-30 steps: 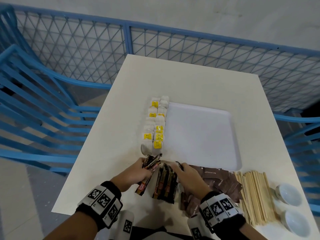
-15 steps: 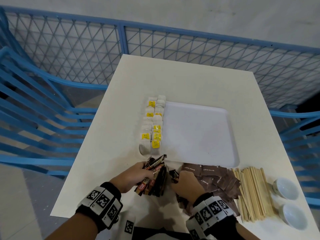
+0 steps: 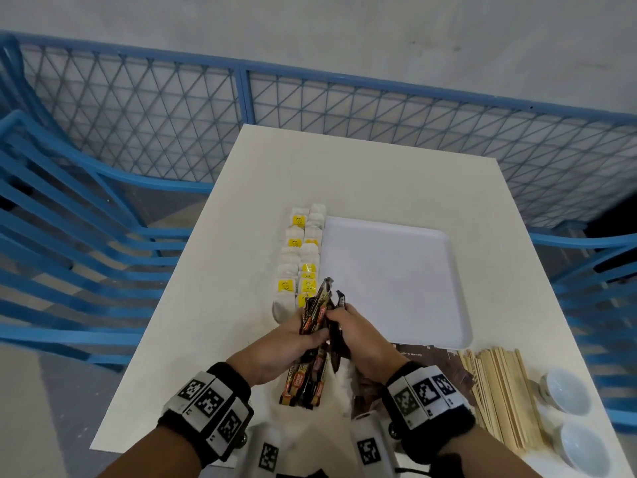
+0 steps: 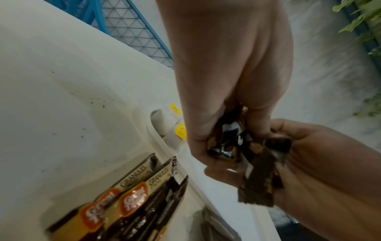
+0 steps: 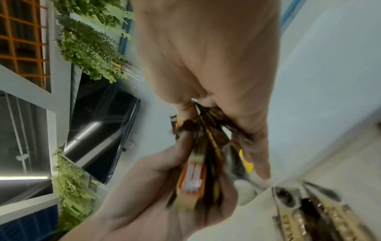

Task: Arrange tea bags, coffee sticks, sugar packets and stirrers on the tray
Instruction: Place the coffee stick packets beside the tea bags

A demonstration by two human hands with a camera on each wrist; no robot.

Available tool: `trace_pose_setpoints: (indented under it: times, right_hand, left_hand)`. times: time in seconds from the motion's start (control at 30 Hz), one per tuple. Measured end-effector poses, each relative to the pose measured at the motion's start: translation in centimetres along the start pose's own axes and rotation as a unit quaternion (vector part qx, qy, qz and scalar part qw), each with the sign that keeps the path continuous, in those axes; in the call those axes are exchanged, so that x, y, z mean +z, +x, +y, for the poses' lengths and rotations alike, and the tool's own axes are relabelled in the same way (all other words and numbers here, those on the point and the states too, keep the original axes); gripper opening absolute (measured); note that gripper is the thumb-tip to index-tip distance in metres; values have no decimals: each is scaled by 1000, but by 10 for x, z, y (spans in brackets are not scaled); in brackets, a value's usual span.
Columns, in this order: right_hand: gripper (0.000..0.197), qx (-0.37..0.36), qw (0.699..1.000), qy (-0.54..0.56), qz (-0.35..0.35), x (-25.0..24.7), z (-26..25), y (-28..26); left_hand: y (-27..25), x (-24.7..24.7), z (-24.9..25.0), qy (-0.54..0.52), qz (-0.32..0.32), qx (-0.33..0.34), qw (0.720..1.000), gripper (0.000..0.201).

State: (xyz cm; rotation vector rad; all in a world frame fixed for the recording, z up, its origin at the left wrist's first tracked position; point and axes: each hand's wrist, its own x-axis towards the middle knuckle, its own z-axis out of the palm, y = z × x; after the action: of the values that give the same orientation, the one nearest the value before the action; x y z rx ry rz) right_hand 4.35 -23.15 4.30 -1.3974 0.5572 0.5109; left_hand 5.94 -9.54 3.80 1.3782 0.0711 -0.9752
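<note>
Coffee sticks (image 3: 319, 313) bunched upright, both hands' grip

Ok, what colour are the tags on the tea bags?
Yellow, on white tea bags; the head view shows them best.

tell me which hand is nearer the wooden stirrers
The right hand. It grips coffee sticks just left of the wooden stirrers, with the brown sugar packets between. The left hand holds the same bundle from its far side.
</note>
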Motion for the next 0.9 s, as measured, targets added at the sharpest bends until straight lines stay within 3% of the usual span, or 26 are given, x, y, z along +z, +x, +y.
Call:
trace_pose_setpoints:
  times: [0.13, 0.23, 0.3, 0.4, 0.5, 0.63, 0.7, 0.77, 0.83, 0.9]
  right_hand:
    - [32, 10, 999, 49, -20, 4, -4, 2]
    - [14, -5, 996, 70, -46, 3, -1, 3]
    - [13, -27, 993, 97, -60, 6, 1, 1]
    - [34, -57, 989, 114, -71, 9, 4, 2]
    - [42, -82, 986, 108, -98, 8, -1, -3]
    - [55, -96, 990, 18, -97, 2, -8, -10]
    - [83, -88, 990, -36, -108, -1, -5, -6]
    - [93, -150, 984, -89, -47, -5, -1, -3]
    - [94, -269, 948, -172, 3, -13, -3, -4]
    - [105, -326, 902, -282, -34, -18, -8, -7]
  left_hand:
    - [-1, 1, 5, -61, -12, 1, 998, 38]
    - [-4, 0, 6, -104, -30, -12, 994, 39]
    - [-4, -1, 8, -124, -45, -13, 991, 41]
    - [-2, 2, 10, -81, -47, -10, 996, 38]
    - [0, 4, 14, -4, -29, -16, 999, 36]
    - [3, 3, 13, -9, 9, -13, 1000, 38]
    - [3, 5, 12, -11, 21, -15, 1000, 41]
    - [2, 6, 10, 1, 16, -25, 1000, 47]
    - [-1, 7, 9, 26, 4, -33, 999, 63]
    - [-1, 6, 8, 10, -20, -40, 999, 75]
